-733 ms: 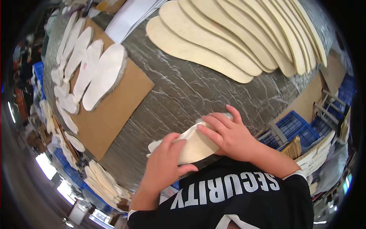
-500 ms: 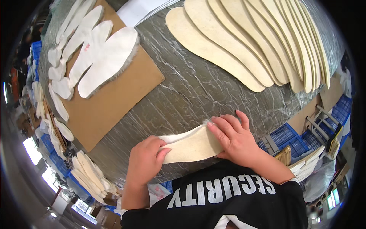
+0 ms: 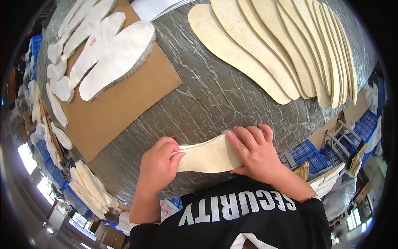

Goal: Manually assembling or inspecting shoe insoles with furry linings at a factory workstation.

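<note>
A cream felt insole (image 3: 209, 156) lies between my hands at the near side of the table, with a white fur-backed piece showing as a thin strip along its far edge. My left hand (image 3: 159, 162) pinches the left end, thumb on the felt and fingers behind it. On the right end, my right hand (image 3: 258, 154) grips with its fingers over the far edge and its thumb at the near edge. White fur-backed insole pieces (image 3: 118, 60) lie on brown cardboard (image 3: 124, 118) at the far left. Several cream insoles (image 3: 240, 54) overlap in a fanned row at the far right.
Crinkled clear film covers the dark table (image 3: 174, 110). Blue crates (image 3: 309, 154) and a metal frame (image 3: 340, 139) stand beyond its right edge. A bundle of pale insoles (image 3: 89, 186) sits below the left edge. White sheets (image 3: 155, 7) lie at the back.
My left hand has moved up slightly along the insole's left end. Less of the white layer shows behind the felt now. The view has shifted a little.
</note>
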Action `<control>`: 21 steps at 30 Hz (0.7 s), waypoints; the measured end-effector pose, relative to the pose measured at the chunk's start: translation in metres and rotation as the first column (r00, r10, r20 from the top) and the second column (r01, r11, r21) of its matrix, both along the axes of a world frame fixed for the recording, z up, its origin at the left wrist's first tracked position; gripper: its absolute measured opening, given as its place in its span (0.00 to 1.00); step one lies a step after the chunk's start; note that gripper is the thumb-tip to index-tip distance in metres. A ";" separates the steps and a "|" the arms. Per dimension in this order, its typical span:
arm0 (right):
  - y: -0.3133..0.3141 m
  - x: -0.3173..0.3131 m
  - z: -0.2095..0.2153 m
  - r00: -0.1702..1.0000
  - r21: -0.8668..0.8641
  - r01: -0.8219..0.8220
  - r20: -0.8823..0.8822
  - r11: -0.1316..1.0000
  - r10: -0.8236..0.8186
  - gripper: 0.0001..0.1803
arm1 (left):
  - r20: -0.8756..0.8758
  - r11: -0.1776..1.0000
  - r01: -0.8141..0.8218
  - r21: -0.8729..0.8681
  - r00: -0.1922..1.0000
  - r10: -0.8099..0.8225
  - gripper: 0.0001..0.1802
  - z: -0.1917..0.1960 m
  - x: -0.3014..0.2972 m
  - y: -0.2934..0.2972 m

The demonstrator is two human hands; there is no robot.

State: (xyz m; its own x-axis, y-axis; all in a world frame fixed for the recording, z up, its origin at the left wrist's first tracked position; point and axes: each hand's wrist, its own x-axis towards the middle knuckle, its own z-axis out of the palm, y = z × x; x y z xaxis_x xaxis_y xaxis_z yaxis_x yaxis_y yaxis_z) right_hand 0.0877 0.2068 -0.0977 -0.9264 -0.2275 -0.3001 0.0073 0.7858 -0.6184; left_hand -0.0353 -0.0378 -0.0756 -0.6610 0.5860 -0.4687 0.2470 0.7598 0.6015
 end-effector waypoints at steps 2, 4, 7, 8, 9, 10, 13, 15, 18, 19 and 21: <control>-0.001 0.000 0.000 1.000 0.005 -0.001 -0.002 1.000 0.001 0.57 | -0.003 1.000 -0.003 -0.008 1.000 0.003 0.07 0.000 0.000 0.001; -0.003 0.001 -0.001 1.000 0.033 -0.001 -0.003 0.999 0.001 0.57 | 0.000 1.000 -0.004 -0.011 1.000 0.004 0.07 -0.003 -0.001 0.002; -0.004 0.001 0.002 0.999 0.061 -0.021 0.041 0.998 0.018 0.58 | -0.003 0.999 -0.004 -0.039 1.000 0.004 0.07 -0.004 -0.001 0.003; -0.006 -0.001 0.004 0.999 0.059 -0.022 0.040 0.998 0.019 0.58 | -0.008 0.999 -0.003 -0.049 1.000 0.003 0.07 -0.003 -0.001 0.003; -0.009 -0.002 0.006 1.000 0.062 -0.014 0.008 0.998 0.013 0.57 | -0.012 0.998 -0.003 -0.058 1.000 0.002 0.07 -0.003 -0.001 0.004; -0.013 -0.005 0.007 1.000 0.065 -0.006 -0.025 0.998 0.008 0.57 | -0.013 0.998 -0.005 -0.061 1.000 0.004 0.07 -0.002 -0.001 0.004; -0.034 -0.015 0.002 0.977 -0.067 -0.161 -0.152 0.985 0.150 0.55 | -0.009 0.997 -0.013 -0.070 1.000 0.012 0.08 -0.003 0.000 0.005; -0.051 -0.018 -0.011 0.961 -0.084 -0.203 -0.208 0.976 0.182 0.53 | -0.026 0.999 0.023 -0.028 0.999 -0.024 0.08 -0.005 0.001 0.002; -0.060 -0.019 -0.020 0.970 0.016 -0.173 -0.172 0.985 0.173 0.47 | 0.008 0.983 -0.169 0.077 0.986 0.169 0.14 0.001 -0.003 -0.009; -0.057 -0.023 -0.014 0.966 0.012 -0.189 -0.180 0.982 0.188 0.47 | 0.000 0.980 -0.184 0.073 0.983 0.185 0.14 0.002 -0.003 -0.022; -0.053 -0.029 -0.004 0.982 -0.041 -0.146 -0.123 0.988 0.140 0.43 | 0.316 0.888 -0.416 0.196 0.884 0.344 0.20 -0.001 0.001 -0.051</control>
State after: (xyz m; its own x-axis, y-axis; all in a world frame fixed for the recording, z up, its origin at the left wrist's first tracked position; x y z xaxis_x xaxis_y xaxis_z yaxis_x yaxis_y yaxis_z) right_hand 0.0590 0.1534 -0.1019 -0.9115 -0.3725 -0.1745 -0.1792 0.7414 -0.6467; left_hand -0.0344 -0.0890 -0.0769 -0.7282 0.4353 -0.5293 -0.2258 0.5768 0.7851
